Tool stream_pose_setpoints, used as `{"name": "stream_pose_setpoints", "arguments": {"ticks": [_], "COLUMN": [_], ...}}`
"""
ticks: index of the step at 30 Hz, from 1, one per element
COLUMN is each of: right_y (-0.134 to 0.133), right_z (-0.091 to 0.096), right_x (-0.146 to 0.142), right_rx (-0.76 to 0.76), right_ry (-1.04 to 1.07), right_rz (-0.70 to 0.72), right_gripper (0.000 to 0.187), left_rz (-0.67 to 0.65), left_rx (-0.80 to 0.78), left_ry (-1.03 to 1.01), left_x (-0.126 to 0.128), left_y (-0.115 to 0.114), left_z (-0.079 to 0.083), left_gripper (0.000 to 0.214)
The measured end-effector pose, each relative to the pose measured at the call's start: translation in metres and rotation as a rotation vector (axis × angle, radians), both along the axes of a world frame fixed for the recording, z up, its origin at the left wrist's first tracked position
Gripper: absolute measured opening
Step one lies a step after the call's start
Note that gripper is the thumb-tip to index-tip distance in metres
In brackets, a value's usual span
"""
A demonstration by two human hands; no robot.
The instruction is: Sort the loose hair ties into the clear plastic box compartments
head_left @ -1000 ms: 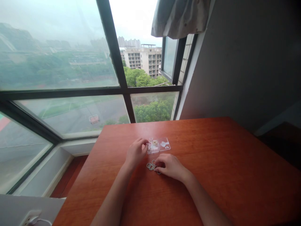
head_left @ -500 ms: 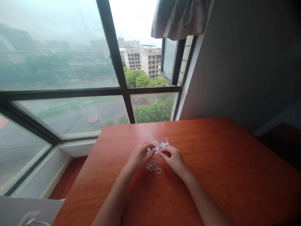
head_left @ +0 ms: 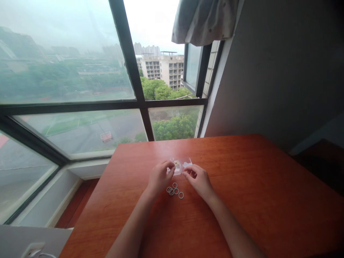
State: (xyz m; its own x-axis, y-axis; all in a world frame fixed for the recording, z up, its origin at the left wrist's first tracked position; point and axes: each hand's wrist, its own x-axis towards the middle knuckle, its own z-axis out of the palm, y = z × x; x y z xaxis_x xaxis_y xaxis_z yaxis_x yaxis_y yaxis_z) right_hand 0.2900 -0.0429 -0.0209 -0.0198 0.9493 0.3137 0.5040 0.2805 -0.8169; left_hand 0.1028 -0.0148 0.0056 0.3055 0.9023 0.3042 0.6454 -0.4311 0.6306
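Observation:
A small clear plastic box (head_left: 177, 172) with tiny gold and pale pieces in it lies on the brown table, its lid (head_left: 187, 161) folded back to the right. My left hand (head_left: 160, 176) is at the box's left side, thumb and forefinger closed in a pinch and partly covering it. Anything between those fingertips is too small to make out. Just right of the box, my right hand (head_left: 198, 180) has its fingers curled and tips together; what they hold, if anything, cannot be made out. Several grey rings (head_left: 181, 195) lie between my wrists, some overlapping, untouched by either hand.
The reddish-brown wooden table (head_left: 255, 186) extends to both sides. Beyond its far edge stands a dark-framed window (head_left: 142, 104), with a grey curtain (head_left: 204, 21) hanging at the upper right. A dark wall (head_left: 268, 71) rises on the right. A socket with a plug (head_left: 34, 249) is low at left.
My left thumb and forefinger have drawn closer together and slightly left, uncovering more of the box. My right hand has barely moved. The rings lie as before.

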Motion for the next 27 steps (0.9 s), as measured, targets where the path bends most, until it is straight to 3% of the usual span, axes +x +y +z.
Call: {"name": "stream_pose_setpoints", "arguments": {"ticks": [10,27], "right_y": [-0.001,-0.013], "right_z": [-0.002,-0.007], "right_x": [-0.001,-0.021], "right_rx": [-0.032,-0.102], "right_ry": [-0.051,-0.284], "right_rz": [0.058,0.147], "right_gripper": [0.007,0.003], "left_rz": [0.087,0.127], "left_rx": [0.019,0.063], "left_ry": [0.153,0.131], "left_x": [-0.002,-0.021], "left_y": [-0.001,0.007], "left_z": [-0.005,-0.001], "left_gripper": [0.015,0.014]}}
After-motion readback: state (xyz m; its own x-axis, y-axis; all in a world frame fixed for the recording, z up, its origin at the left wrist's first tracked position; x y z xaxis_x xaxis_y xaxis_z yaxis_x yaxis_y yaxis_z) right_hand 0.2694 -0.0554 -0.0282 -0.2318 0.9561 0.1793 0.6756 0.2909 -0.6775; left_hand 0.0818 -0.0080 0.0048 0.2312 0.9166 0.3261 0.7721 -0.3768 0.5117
